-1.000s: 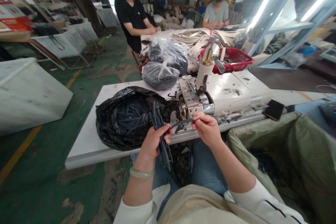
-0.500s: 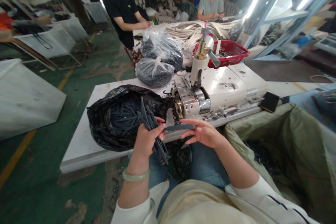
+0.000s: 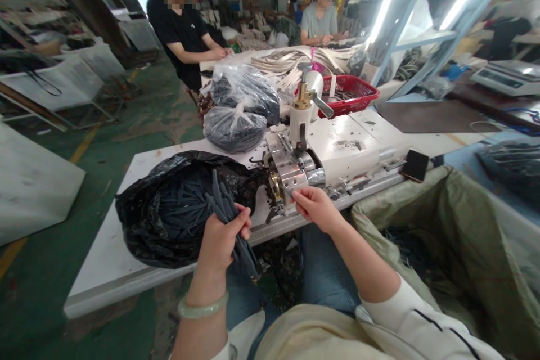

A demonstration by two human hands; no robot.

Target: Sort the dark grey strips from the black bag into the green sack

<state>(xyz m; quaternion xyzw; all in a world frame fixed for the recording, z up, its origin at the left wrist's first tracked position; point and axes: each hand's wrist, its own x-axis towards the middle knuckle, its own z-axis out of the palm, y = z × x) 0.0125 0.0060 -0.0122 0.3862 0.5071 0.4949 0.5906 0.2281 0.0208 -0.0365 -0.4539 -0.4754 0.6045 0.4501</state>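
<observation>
My left hand (image 3: 225,230) is closed around a bundle of dark blue-grey strips (image 3: 228,202), which pokes out above and below the fist. Beside it on the table lies an open black plastic bag (image 3: 139,236) full of similar loose strips (image 3: 181,202). My right hand (image 3: 314,208) pinches at the front of a white bench machine (image 3: 337,140) with metal rollers and a brass-fitted post. Only a small end of a dark strip (image 3: 288,192) shows at these fingertips; the rest of it is hidden by the hand and machine.
Knotted clear bags (image 3: 236,126) of dark pieces sit behind the machine, near a red basket (image 3: 350,95). A phone (image 3: 415,165) lies at the table edge, above a large green sack (image 3: 455,208) on my right. Two people work across the table.
My right hand has gone from holding a single strip beside the left hand to pinching at the machine's front. The left hand keeps its bundle. The view has shifted slightly right.
</observation>
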